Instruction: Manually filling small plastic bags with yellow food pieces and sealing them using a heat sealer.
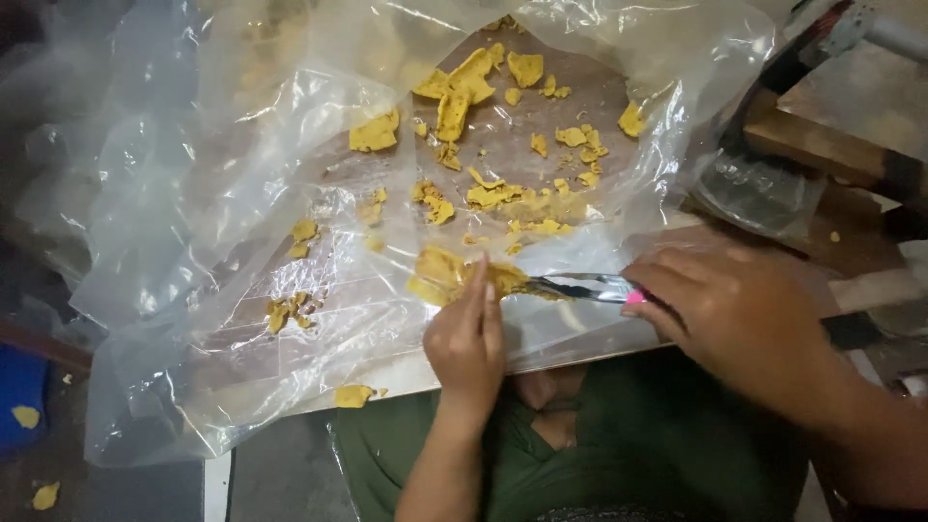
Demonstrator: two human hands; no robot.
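Observation:
My right hand (739, 309) grips a knife (580, 287) with a pink handle end, its metal blade pointing left into a lump of yellow dough-like paste (454, 274). My left hand (469, 338) lies flat with fingers together, fingertips pressing on the clear plastic sheet (242, 193) right beside that lump. Many yellow scraps (503, 193) are scattered over the sheet, the largest pieces (462, 87) toward the far side.
The plastic sheet covers a brown board and bunches up at the left and back. A yellow scrap (353, 395) lies at the board's near edge. Wooden pieces (822, 145) stand at right, a blue object (19, 396) at lower left. My green clothing (599, 454) fills the bottom.

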